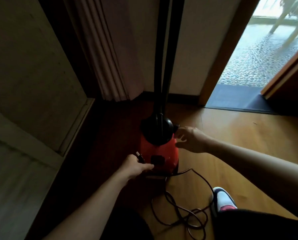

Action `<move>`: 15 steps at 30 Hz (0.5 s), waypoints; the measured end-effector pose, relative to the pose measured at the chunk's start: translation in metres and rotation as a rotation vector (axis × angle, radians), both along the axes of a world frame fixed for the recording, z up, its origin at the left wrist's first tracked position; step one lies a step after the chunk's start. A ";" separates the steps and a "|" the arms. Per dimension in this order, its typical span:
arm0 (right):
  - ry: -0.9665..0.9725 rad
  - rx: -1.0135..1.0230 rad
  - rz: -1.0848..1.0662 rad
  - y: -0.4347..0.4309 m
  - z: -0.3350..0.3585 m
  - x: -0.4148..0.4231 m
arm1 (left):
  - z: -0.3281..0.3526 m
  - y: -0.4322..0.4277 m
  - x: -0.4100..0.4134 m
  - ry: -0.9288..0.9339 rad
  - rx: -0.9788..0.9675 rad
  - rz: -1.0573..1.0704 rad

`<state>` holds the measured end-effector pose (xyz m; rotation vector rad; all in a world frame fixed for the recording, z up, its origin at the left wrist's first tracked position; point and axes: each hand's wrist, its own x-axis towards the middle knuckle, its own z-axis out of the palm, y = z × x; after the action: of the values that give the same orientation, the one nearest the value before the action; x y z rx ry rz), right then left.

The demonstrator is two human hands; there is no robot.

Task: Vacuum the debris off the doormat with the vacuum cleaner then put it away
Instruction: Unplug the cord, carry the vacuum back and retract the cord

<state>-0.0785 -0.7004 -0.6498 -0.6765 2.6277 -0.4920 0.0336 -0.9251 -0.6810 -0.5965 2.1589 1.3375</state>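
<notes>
A red vacuum cleaner (159,151) with a black top stands on the wooden floor near the wall, its black hose and tube (163,66) rising along the wall. My left hand (136,166) grips the plug end of the power cord at the vacuum's left side. My right hand (190,140) hovers beside the vacuum's right shoulder with fingers loosely spread, holding nothing. The dark cord (184,212) lies in loose loops on the floor in front of me. A dark doormat (234,99) lies at the open doorway, far right.
A curtain (110,58) hangs left of the vacuum. A pale cabinet or door panel (23,101) fills the left side. My shoe (224,200) stands by the cord loops. Outside the door is pebbled paving (259,59); a wooden door (286,71) stands open at right.
</notes>
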 end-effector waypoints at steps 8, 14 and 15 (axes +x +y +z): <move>-0.080 0.111 0.206 0.028 -0.047 0.050 | -0.028 -0.011 0.009 -0.070 -0.603 -0.390; 0.142 -0.042 0.287 0.043 -0.110 0.061 | -0.043 0.016 -0.007 0.657 -0.733 -0.535; 0.244 -0.064 0.267 0.046 -0.118 0.064 | -0.051 0.020 -0.009 0.713 -0.706 -0.546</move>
<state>-0.0149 -0.6545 -0.7682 -1.1542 2.6920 -0.4378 0.0249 -0.9056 -0.7322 0.3113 3.0751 0.4879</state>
